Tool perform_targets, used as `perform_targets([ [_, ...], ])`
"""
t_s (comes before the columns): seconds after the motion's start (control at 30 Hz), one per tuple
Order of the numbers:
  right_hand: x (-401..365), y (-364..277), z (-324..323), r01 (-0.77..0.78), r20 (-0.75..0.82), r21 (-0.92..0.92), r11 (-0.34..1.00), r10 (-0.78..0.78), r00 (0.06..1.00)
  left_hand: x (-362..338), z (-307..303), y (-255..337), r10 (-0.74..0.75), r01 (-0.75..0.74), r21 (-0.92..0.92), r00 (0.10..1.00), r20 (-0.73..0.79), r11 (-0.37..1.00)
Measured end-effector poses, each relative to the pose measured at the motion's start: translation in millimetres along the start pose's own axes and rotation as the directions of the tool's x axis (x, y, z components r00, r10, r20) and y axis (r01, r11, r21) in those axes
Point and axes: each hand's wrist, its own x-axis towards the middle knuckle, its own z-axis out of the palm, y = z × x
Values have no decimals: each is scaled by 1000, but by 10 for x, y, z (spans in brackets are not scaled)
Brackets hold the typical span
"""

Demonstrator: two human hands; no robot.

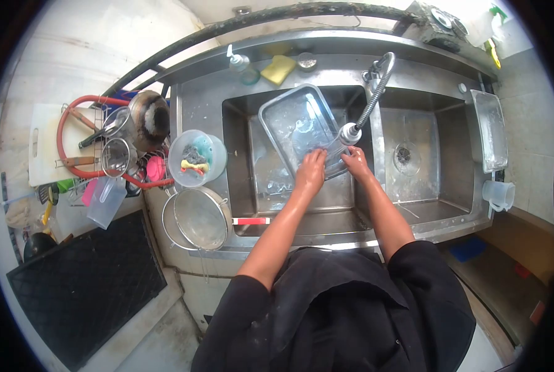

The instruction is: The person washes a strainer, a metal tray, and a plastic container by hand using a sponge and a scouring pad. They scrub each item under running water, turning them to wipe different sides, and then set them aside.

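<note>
Under the spray faucet (350, 131), over the left sink basin (243, 155), both my hands are at a clear plastic container (334, 150). My left hand (312, 172) has its fingers bent against the near left side of it. At the right edge, my right hand (356, 163) grips it with thumb and fingers closed. Just behind, a larger see-through rectangular tub (283, 121) lies slanted in the basin, wet and shiny, overlapping the piece in my hands. Part of the held container's outline blends into this tub.
A bucket (176, 162) with sponges and scrubber stands left, beside strainers (204, 218) on the counter edge. A soap bottle (241, 63) and yellow sponge (279, 69) sit behind the basin. Right are a second basin (407, 192), a clear pan (490, 130) and a jug (499, 195).
</note>
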Motion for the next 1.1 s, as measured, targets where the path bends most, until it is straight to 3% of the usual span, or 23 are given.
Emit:
perform_targets([
  [0.13, -132, -620, -196, 85, 18, 195, 977, -90, 996, 288, -29, 71, 85, -82, 58, 994, -69, 995],
  [0.27, -18, -566, -209, 120, -21, 385, 915, -122, 992, 416, -41, 132, 156, -156, 35, 988, -13, 987],
  [0.33, -40, -650, -253, 120, -34, 396, 911, -116, 993, 489, -129, 244, 148, -142, 51, 978, -149, 989],
  [0.47, -3, -655, -311, 121, -37, 443, 888, -116, 993, 531, -6, 209, 187, -183, 42, 969, -159, 982],
  [0.67, -59, -600, -310, 169, -77, 381, 909, -151, 986, 473, -69, 308, 222, -221, 27, 966, -134, 975],
  [0.73, -75, -599, -348, 163, -88, 359, 919, -140, 986, 482, -137, 416, 151, -151, 19, 961, -233, 988],
  [0.87, -235, -774, -441, 119, -150, 350, 929, -70, 986, 352, -38, 384, 116, -118, 1, 980, -163, 993],
  [0.93, -262, -715, -477, 168, -182, 295, 941, -118, 976, 259, -16, 354, 72, -56, -106, 985, 157, 993],
  [0.97, -285, -711, -511, 211, -219, 238, 948, -160, 963, 238, -5, 346, 74, -58, -102, 985, 155, 993],
  [1.03, -360, -682, -619, 151, -186, 233, 961, -108, 977, 200, 45, 351, 13, -5, 71, 993, -116, 997],
  [1.1, -472, -701, -710, 90, -150, 223, 971, -57, 987, 192, 44, 454, -34, 45, 101, 994, -107, 994],
])
